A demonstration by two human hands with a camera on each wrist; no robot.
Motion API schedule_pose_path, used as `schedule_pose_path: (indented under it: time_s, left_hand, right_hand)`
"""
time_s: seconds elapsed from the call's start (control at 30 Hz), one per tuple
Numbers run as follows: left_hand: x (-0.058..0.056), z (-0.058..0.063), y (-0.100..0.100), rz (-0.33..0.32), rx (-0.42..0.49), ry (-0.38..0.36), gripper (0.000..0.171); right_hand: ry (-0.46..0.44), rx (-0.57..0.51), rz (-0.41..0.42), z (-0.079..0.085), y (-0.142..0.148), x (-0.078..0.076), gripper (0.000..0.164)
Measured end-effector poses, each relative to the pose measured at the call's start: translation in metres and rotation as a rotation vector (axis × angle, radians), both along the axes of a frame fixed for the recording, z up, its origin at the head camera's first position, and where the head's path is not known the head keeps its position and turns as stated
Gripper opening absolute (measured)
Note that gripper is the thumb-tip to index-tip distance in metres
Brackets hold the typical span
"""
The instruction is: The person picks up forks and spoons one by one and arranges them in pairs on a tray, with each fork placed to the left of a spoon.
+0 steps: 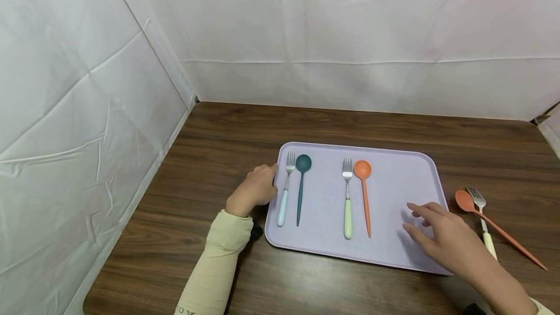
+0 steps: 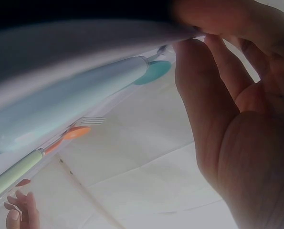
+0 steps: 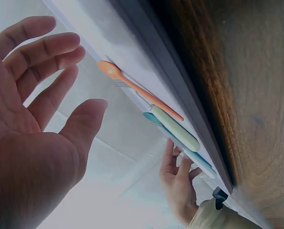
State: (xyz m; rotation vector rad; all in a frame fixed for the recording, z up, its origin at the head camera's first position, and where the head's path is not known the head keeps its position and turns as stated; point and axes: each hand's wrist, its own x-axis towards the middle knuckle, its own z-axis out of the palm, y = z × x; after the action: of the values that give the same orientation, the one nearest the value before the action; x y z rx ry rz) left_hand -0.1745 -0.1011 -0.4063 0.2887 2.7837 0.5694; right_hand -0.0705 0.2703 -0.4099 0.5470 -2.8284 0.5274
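A lilac tray (image 1: 321, 208) lies on the table, and my left hand (image 1: 260, 186) grips its left rim between thumb and fingers. On the tray's left side lie a fork with a pale blue handle (image 1: 282, 208) and a dark teal spoon (image 1: 303, 163). Further right, a green-handled fork (image 1: 347, 218) lies beside an orange spoon (image 1: 362, 169). My right hand (image 1: 450, 239) hovers over the tray's right end, fingers spread and holding nothing. Just beyond that hand, off the tray, an orange-red spoon (image 1: 509, 237) crosses a fork with a pale yellow-green handle (image 1: 488, 244).
The dark wooden table (image 1: 188, 198) extends around the tray. White cloth walls (image 1: 363, 38) stand behind it and along the left side.
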Motion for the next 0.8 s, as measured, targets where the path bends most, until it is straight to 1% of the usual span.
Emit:
schedule_pose_path:
  time_s: [0.13,0.5,0.7,0.8]
  left_hand:
    - [0.000,0.000,0.000,0.003,0.003,-0.006,0.055]
    - [0.000,0.000,-0.001,0.000,-0.002,0.000,0.056]
    - [0.000,0.000,-0.001,0.000,0.000,-0.001,0.056]
    - [0.000,0.001,-0.001,0.001,0.002,-0.001,0.056]
  right_hand:
    - [0.024,-0.002,-0.010,0.000,0.003,0.001,0.042]
    - [0.056,-0.013,-0.021,-0.001,0.013,0.001,0.043]
    - [0.037,0.001,-0.060,-0.001,0.021,0.004,0.043]
    - [0.036,-0.002,-0.067,-0.001,0.026,0.006,0.042]
